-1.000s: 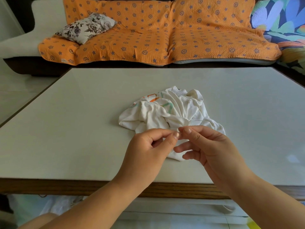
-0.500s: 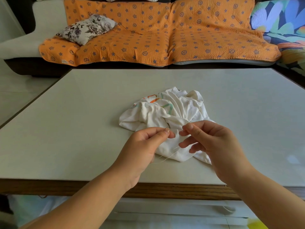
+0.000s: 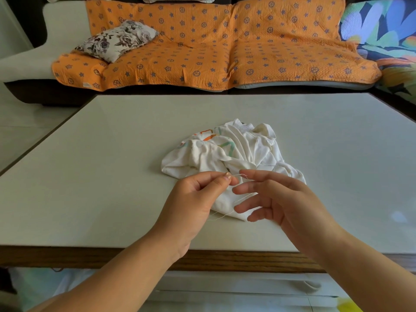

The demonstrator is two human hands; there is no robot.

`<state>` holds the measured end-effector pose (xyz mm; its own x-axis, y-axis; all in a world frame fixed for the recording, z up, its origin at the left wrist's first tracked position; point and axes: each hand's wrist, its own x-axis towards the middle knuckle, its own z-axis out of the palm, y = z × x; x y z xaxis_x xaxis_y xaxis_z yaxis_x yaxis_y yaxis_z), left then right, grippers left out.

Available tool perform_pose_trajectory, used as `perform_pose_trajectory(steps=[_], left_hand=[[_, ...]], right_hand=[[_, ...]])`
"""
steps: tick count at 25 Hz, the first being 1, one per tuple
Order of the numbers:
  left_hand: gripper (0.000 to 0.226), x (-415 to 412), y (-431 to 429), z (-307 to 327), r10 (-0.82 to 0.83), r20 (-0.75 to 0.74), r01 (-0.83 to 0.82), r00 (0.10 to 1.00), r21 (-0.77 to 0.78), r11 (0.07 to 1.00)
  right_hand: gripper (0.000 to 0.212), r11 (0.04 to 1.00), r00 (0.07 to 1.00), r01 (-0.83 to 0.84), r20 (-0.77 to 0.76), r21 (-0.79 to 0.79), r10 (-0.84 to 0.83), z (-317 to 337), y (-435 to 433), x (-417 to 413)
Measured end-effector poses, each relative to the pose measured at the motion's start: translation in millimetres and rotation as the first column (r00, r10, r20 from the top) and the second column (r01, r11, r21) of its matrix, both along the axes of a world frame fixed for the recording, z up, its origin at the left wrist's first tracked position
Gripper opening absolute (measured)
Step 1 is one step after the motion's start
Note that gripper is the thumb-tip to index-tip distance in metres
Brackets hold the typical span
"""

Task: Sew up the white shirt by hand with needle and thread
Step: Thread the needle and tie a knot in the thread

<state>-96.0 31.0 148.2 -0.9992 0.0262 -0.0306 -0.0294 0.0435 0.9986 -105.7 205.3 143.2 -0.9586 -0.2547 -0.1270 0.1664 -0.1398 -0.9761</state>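
A crumpled white shirt (image 3: pixel 234 152) with orange and green print lies near the middle of the pale table (image 3: pixel 101 176). My left hand (image 3: pixel 198 199) hovers at the shirt's near edge, thumb and forefinger pinched on a thin white thread (image 3: pixel 239 175). A short thread end sticks out past the fingertips; more thread trails down to the table under the hand. My right hand (image 3: pixel 276 197) is beside it with fingers spread, holding nothing. A thin dark needle (image 3: pixel 269 165) lies on the shirt just beyond my right fingers.
The table's wooden front edge (image 3: pixel 225 260) is close to me. Behind the table stands a sofa with an orange patterned cover (image 3: pixel 213 46), a floral cushion (image 3: pixel 117 40) at its left and a colourful leaf-print fabric (image 3: pixel 382 30) at the right.
My right hand has let go of the thread and spread its fingers, drifting slightly right. My left hand keeps its pinch on the thread.
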Motion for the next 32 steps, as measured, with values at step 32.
perform_pose_trajectory(steps=[32], left_hand=[[0.019,2.5,0.5,-4.1,-0.011,-0.209,-0.015,0.978,-0.122,0.992]], right_hand=[[0.02,0.996,0.997,0.076,0.026,-0.05,-0.075,4.9,-5.7,4.6]])
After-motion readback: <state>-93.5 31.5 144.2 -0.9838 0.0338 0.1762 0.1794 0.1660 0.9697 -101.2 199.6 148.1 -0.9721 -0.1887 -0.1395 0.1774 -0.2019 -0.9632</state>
